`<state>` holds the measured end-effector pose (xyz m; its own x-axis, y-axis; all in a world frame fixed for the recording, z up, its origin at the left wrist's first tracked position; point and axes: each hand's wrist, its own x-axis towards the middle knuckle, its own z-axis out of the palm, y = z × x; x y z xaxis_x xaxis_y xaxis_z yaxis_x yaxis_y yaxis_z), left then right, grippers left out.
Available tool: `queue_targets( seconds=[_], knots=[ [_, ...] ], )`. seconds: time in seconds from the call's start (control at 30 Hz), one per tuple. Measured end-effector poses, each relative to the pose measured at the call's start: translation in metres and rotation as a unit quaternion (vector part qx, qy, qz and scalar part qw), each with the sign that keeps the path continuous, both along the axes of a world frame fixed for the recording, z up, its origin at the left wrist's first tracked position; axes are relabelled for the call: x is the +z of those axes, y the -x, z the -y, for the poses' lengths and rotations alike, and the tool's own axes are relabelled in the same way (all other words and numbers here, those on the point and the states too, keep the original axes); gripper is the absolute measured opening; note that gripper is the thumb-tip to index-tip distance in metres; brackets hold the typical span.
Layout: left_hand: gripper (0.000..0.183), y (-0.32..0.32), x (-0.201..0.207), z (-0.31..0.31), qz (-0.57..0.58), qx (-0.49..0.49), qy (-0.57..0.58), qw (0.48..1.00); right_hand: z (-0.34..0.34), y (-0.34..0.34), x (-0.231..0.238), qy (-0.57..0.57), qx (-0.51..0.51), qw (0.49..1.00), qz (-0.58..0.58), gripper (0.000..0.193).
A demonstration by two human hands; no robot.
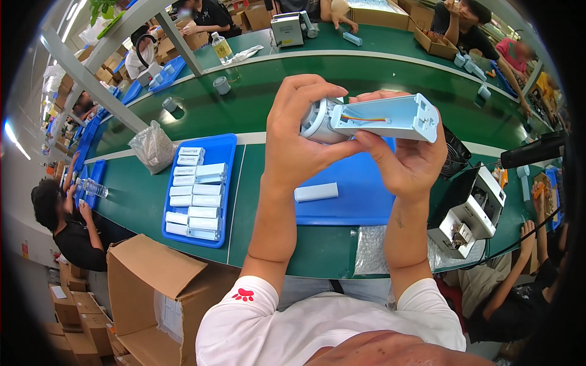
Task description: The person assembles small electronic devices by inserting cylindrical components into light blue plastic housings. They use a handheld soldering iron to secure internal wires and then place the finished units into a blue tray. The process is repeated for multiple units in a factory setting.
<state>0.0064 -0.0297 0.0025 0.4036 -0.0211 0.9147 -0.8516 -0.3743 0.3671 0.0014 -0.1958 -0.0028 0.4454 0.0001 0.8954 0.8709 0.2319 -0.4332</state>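
Note:
Both hands hold up a light-blue handheld fan housing (pixel 375 124) above the bench. Around its round fan head (pixel 322 124) the fingers of my left hand (pixel 293 125) are wrapped. My right hand (pixel 406 161) grips the hollow handle, thumb along its lower edge and fingers behind. The handle's open side faces me and shows thin red and yellow wires (pixel 364 118) inside. Below the hands, a blue tray (pixel 342 210) holds one loose white-blue handle cover (pixel 316 192).
Left, another blue tray (pixel 228 183) carries rows of handle covers, beside a plastic bag (pixel 152 146). A white-and-black machine (pixel 467 213) and black power screwdriver (pixel 528 154) are at right. A cardboard box (pixel 146 293) stands lower left. Co-workers sit around the green conveyor belt (pixel 390 76).

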Motion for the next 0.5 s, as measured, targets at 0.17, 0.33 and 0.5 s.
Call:
queue_targets(
  seconds=[0.17,0.33,0.5],
  knots=[
    [0.058,-0.001,-0.001,0.000,0.006,-0.013,-0.013,1.000,0.003,-0.001,-0.001,0.010,-0.010,1.000,0.012,0.052],
    [0.056,-0.001,0.001,0.001,0.020,0.001,-0.018,1.000,-0.002,0.004,-0.002,-0.016,-0.001,1.000,-0.023,0.051],
    [0.054,0.001,0.000,0.006,0.020,0.024,-0.017,0.999,-0.006,0.009,-0.002,-0.030,0.005,0.998,-0.063,0.053]
  ],
)
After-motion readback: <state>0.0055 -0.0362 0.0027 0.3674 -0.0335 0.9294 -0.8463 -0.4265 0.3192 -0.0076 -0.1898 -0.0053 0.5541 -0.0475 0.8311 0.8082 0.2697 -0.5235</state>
